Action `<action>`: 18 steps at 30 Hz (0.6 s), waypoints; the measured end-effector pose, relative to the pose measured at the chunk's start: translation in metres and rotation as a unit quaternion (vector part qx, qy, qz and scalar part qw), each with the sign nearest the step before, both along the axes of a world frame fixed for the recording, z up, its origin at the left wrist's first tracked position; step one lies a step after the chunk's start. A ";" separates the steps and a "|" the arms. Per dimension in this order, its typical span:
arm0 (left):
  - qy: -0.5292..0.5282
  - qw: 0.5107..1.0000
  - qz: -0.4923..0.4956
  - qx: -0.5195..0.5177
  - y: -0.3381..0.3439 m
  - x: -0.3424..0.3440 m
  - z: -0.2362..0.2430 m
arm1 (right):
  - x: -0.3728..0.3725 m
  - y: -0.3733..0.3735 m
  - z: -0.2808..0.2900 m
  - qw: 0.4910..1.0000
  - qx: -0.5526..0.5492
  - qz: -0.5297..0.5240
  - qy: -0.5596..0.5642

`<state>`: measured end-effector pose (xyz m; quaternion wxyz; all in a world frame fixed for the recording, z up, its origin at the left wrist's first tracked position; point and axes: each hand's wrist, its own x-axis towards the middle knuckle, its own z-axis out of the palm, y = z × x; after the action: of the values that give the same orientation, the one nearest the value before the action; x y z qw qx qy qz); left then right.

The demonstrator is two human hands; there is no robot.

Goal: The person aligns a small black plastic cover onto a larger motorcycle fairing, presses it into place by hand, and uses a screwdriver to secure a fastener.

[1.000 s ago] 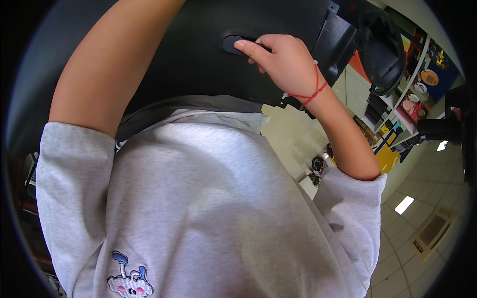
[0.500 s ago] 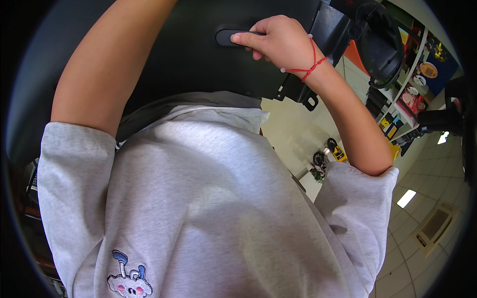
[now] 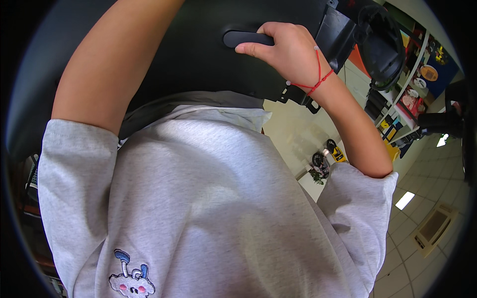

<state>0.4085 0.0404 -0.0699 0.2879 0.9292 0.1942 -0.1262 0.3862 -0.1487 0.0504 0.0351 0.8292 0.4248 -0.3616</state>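
Note:
My right hand, with a red cord bracelet at the wrist, is closed round one end of a dark grey, round-ended oblong handle. The thumb lies along the handle's lower edge, and the other fingers are mostly hidden behind it. The handle lies against a large black panel; whether it is fixed there cannot be made out. A bracket-like edge with a small loop juts from the panel's right end. My left forearm runs up past the top edge, so the left hand is out of the picture.
A round black part stands right of the panel. Beyond it are shelves with assorted goods. A yellow-and-black toy-like vehicle and a small plant show past my right elbow. Dark grey cloth lies between my shirt and the panel.
My right hand has shifted slightly right and down, and its thumb has moved from the handle's face to the lower edge. The handle and the panel's edge also appear a little further right.

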 end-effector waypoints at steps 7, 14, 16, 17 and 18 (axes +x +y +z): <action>0.019 0.999 0.025 0.007 0.005 -0.001 0.003 | -0.012 -0.003 -0.011 0.999 0.018 -0.015 -0.043; 0.038 0.999 0.024 0.017 0.009 -0.004 0.001 | -0.013 -0.021 -0.044 0.978 0.157 0.057 -0.128; 0.041 0.999 0.025 0.017 0.011 -0.004 0.000 | -0.014 -0.021 -0.045 0.979 0.155 0.051 -0.125; 0.039 0.999 0.017 0.018 0.012 -0.006 0.003 | -0.014 -0.021 -0.045 0.979 0.154 0.047 -0.124; 0.037 0.999 0.009 0.018 0.011 -0.008 0.007 | -0.014 -0.021 -0.044 0.981 0.140 0.049 -0.127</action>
<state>0.4008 0.0514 -0.0633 0.2645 0.9272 0.2155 -0.1548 0.3719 -0.1696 0.0061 -0.0100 0.8434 0.5031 -0.1884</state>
